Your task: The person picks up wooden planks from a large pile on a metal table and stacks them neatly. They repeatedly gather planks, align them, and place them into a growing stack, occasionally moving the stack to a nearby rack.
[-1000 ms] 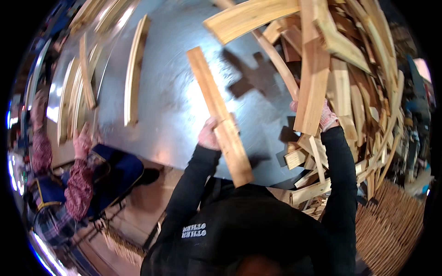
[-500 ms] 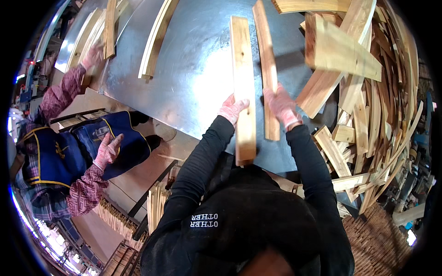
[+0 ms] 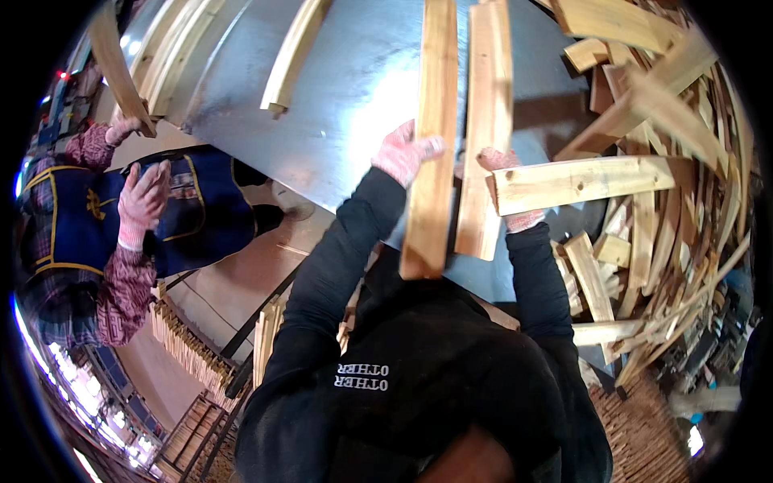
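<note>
My left hand [image 3: 405, 154] is closed around the edge of a long pale wooden board [image 3: 437, 121], its thumb lying on the upper face. Beside it, a second wooden board [image 3: 488, 113] with a stepped edge is gripped in my right hand [image 3: 501, 160]. The two boards lie nearly parallel, a narrow gap between them, their near ends close to my body. A shorter piece of wood [image 3: 584, 183] crosses in front of my right hand and hides part of its fingers; whether it touches the hand I cannot tell.
Under the boards spreads a shiny metal table [image 3: 346, 105], with another board [image 3: 296, 52] lying farther left. A large heap of offcuts [image 3: 644, 241] rises at the right. On the left, a co-worker in a blue apron [image 3: 189, 201] holds a board [image 3: 117, 68].
My right-hand board has turned to show its wide face, and both boards sit higher in view. The short piece has come across my right hand. The co-worker has lifted a board leftward.
</note>
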The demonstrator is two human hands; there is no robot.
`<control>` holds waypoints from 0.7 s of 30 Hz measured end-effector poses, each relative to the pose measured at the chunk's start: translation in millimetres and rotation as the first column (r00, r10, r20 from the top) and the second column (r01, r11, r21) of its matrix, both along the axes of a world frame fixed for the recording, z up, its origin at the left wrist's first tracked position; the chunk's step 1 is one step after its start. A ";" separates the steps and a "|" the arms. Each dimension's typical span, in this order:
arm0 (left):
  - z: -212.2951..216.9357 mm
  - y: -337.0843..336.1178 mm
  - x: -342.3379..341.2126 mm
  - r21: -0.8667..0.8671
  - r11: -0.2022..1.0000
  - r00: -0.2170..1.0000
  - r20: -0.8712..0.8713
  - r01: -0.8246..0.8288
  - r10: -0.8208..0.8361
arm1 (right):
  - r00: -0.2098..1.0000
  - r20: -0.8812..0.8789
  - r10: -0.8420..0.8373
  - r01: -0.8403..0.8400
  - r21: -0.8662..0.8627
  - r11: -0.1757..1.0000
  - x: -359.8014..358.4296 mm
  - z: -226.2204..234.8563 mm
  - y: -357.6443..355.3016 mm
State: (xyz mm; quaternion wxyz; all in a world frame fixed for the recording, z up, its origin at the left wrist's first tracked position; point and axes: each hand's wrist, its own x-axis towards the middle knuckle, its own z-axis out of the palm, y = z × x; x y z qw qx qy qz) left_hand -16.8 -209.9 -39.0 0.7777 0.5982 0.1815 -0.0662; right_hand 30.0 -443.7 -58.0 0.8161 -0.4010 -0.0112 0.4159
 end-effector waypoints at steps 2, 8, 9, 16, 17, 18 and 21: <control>7.6 52.1 33.6 0.585 0.808 0.995 -0.105 0.064 -0.002 | 0.996 -0.086 -0.012 0.018 0.064 0.998 6.6 -12.1 8.9; 60.5 186.3 144.2 0.955 -0.040 0.930 -0.274 0.292 0.246 | 0.984 -0.146 -0.101 0.075 -0.178 0.981 -3.8 -34.6 15.8; 61.8 204.1 149.9 0.954 -0.190 0.965 -0.201 0.232 0.170 | 0.994 0.107 0.011 0.037 -0.428 0.903 -4.5 -26.2 22.6; 12.1 209.8 161.8 0.986 -0.128 0.972 -0.075 0.105 0.223 | 0.977 -0.066 -0.201 0.174 -0.288 0.942 -9.9 15.3 57.2; 19.1 191.2 149.1 0.952 -0.265 0.986 0.162 -0.150 0.024 | 0.987 -0.032 -0.159 0.143 -0.288 0.947 -7.1 15.8 61.1; 16.9 164.8 131.2 0.985 0.139 0.995 0.102 -0.101 -0.003 | 0.981 0.004 -0.193 0.178 -0.401 0.898 -9.6 19.4 67.3; -9.9 65.3 60.0 0.277 0.920 0.958 -0.007 0.277 -0.287 | 0.961 0.275 -0.035 0.199 -0.598 0.777 -18.5 3.9 74.9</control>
